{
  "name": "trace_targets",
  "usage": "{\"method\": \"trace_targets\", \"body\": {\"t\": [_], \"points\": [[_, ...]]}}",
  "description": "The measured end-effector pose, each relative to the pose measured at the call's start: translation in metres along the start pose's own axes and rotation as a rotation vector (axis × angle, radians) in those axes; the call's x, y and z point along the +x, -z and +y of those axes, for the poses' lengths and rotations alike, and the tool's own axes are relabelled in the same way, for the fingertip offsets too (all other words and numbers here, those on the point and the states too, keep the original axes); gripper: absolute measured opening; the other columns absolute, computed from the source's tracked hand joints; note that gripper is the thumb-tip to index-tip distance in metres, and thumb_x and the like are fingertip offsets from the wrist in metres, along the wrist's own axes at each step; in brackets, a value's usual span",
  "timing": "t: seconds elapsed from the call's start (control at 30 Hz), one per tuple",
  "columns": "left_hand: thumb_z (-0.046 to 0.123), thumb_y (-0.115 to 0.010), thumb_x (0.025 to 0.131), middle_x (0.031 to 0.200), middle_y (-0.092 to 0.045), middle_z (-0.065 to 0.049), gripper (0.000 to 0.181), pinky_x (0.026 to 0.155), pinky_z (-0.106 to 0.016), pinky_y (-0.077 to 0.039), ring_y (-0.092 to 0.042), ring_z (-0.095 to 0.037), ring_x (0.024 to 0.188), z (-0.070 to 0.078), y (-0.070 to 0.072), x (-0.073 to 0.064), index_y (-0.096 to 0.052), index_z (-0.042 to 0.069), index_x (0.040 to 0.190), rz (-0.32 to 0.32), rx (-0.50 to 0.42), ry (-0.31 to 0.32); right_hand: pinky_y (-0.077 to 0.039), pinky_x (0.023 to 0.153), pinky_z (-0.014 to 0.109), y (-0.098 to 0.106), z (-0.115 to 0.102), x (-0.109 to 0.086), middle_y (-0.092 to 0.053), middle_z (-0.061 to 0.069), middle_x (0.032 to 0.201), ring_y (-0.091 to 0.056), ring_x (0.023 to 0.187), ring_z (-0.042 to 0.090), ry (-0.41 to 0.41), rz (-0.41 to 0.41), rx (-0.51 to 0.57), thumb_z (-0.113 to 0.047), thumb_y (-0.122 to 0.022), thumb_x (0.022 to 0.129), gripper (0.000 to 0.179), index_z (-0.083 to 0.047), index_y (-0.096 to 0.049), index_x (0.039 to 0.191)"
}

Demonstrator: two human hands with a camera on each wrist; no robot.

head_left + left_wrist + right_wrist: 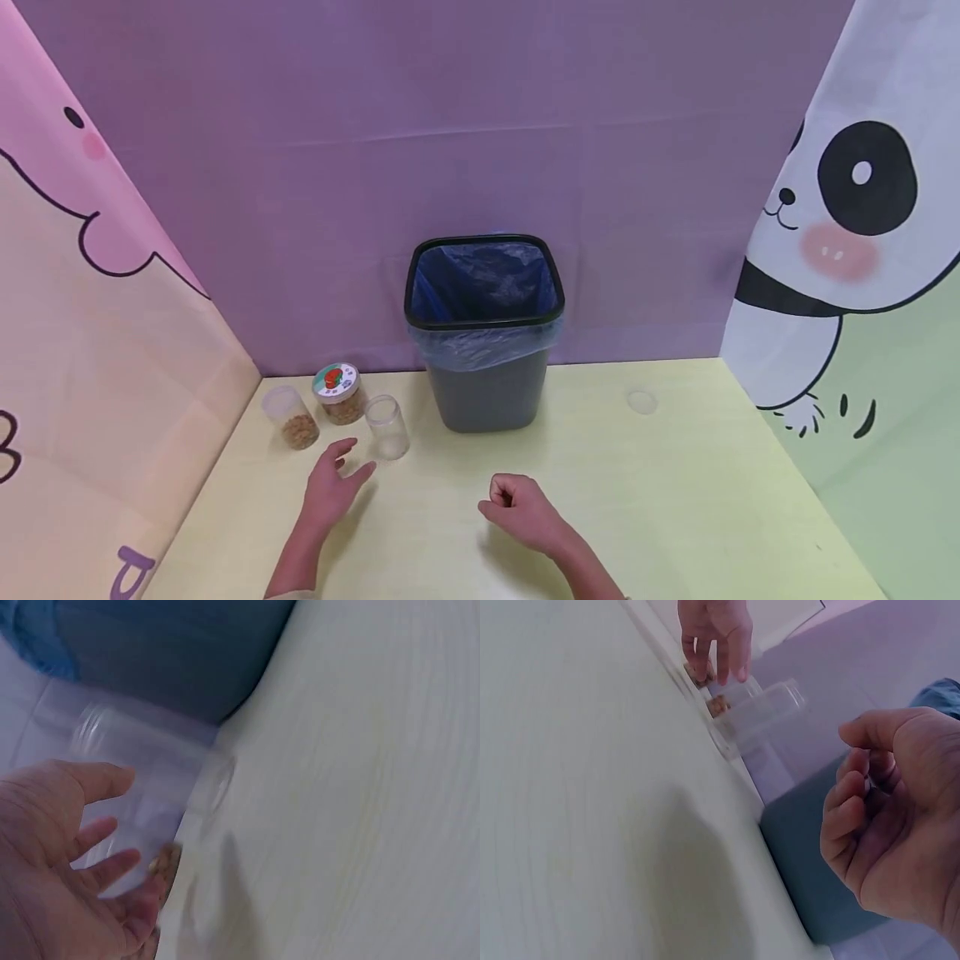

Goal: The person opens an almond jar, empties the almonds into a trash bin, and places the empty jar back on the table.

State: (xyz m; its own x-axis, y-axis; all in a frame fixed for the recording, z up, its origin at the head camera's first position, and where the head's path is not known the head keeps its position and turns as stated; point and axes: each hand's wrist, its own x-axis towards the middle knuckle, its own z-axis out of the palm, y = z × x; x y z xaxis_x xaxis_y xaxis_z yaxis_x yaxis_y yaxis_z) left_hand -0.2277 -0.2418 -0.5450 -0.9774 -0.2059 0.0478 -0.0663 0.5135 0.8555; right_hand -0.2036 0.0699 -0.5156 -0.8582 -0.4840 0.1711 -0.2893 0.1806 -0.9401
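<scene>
My left hand [333, 487] hovers over the table with its fingers spread and holds nothing. Nearest to it stands an uncovered clear plastic jar [387, 429], which looks empty; a gap shows between them in the head view. To the jar's left are a lidded jar [343, 400] with a printed white top and brown contents, and a clear jar [298, 429] partly filled with brown pieces. My right hand [525, 512] is raised in front of the bin, fingers loosely curled, with nothing visible in it. The right wrist view shows the thumb apart from those curled fingers [844, 817].
A grey trash bin [487, 396] with a black rim and blue liner stands at the table's back edge. One clear round disc, perhaps a lid [641, 402], lies to its right on the pale table [675, 500]. Printed cloth walls enclose the back and sides.
</scene>
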Motion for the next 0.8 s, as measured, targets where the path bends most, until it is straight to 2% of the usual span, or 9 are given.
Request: {"method": "trace_targets", "body": {"t": [0.1, 0.2, 0.3, 0.37, 0.43, 0.63, 0.73, 0.8], "points": [[0.024, -0.062, 0.083, 0.124, -0.044, -0.017, 0.048, 0.085, -0.038, -0.041, -0.044, -0.037, 0.11, -0.007, 0.02, -0.002, -0.044, 0.002, 0.122, 0.042, -0.046, 0.033, -0.027, 0.043, 0.019, -0.01, 0.006, 0.005, -0.033, -0.002, 0.054, -0.03, 0.046, 0.005, -0.015, -0.025, 0.0, -0.008, -0.063, 0.079, 0.03, -0.006, -0.039, 0.061], [0.021, -0.061, 0.083, 0.12, -0.046, -0.018, 0.044, 0.074, -0.026, -0.046, -0.052, -0.03, 0.102, -0.017, 0.036, -0.003, -0.046, 0.0, 0.119, 0.107, -0.066, 0.049, -0.035, 0.045, 0.019, -0.019, 0.012, 0.01, -0.047, -0.004, 0.062, -0.042, 0.049, 0.004, -0.032, -0.095, -0.026, -0.02, -0.065, 0.079, 0.021, -0.012, -0.05, 0.067], [0.019, -0.061, 0.083, 0.115, -0.047, -0.019, 0.042, 0.065, -0.017, -0.046, -0.057, -0.013, 0.088, -0.028, 0.046, 0.001, -0.045, -0.002, 0.117, 0.167, -0.091, 0.056, -0.044, 0.053, 0.022, -0.025, 0.011, 0.012, -0.057, -0.003, 0.081, -0.054, 0.063, 0.006, -0.051, -0.183, -0.047, -0.029, -0.065, 0.079, 0.016, -0.014, -0.058, 0.082], [0.019, -0.063, 0.081, 0.112, -0.047, -0.02, 0.045, 0.061, -0.016, -0.045, -0.056, -0.002, 0.079, -0.038, 0.051, 0.007, -0.045, -0.002, 0.116, 0.214, -0.116, 0.057, -0.046, 0.06, 0.023, -0.029, 0.008, 0.013, -0.058, -0.003, 0.092, -0.057, 0.075, 0.008, -0.061, -0.228, -0.066, -0.033, -0.065, 0.078, 0.023, -0.015, -0.059, 0.09], [0.021, -0.065, 0.08, 0.11, -0.045, -0.02, 0.051, 0.06, -0.016, -0.045, -0.053, 0.002, 0.075, -0.052, 0.057, 0.014, -0.041, -0.003, 0.117, 0.24, -0.132, 0.048, -0.046, 0.066, 0.024, -0.032, 0.004, 0.014, -0.057, -0.003, 0.1, -0.056, 0.085, 0.011, -0.057, -0.259, -0.081, -0.036, -0.064, 0.078, 0.029, -0.016, -0.058, 0.097], [0.035, -0.072, 0.071, 0.107, -0.045, -0.008, 0.066, 0.06, -0.016, -0.046, -0.052, 0.004, 0.074, -0.098, 0.071, 0.042, -0.038, 0.005, 0.119, 0.306, -0.167, 0.088, -0.043, 0.08, 0.029, -0.033, 0.0, 0.013, -0.05, -0.008, 0.117, -0.051, 0.102, 0.014, -0.019, -0.35, -0.121, -0.042, -0.064, 0.076, 0.045, -0.026, -0.049, 0.115], [0.035, -0.073, 0.07, 0.11, -0.044, -0.011, 0.068, 0.059, -0.018, -0.046, -0.053, -0.003, 0.078, -0.1, 0.078, 0.047, -0.038, 0.005, 0.121, 0.317, -0.133, 0.118, -0.042, 0.083, 0.03, -0.03, 0.002, 0.012, -0.047, -0.006, 0.122, -0.05, 0.105, 0.015, -0.016, -0.363, -0.134, -0.043, -0.063, 0.077, 0.049, -0.029, -0.045, 0.12], [0.034, -0.073, 0.071, 0.113, -0.043, -0.015, 0.071, 0.059, -0.023, -0.046, -0.052, -0.014, 0.086, -0.091, 0.082, 0.045, -0.035, 0.004, 0.124, 0.298, -0.106, 0.139, -0.041, 0.084, 0.031, -0.028, 0.004, 0.011, -0.047, -0.004, 0.123, -0.05, 0.106, 0.015, -0.005, -0.36, -0.137, -0.043, -0.06, 0.08, 0.046, -0.028, -0.044, 0.121]]}}
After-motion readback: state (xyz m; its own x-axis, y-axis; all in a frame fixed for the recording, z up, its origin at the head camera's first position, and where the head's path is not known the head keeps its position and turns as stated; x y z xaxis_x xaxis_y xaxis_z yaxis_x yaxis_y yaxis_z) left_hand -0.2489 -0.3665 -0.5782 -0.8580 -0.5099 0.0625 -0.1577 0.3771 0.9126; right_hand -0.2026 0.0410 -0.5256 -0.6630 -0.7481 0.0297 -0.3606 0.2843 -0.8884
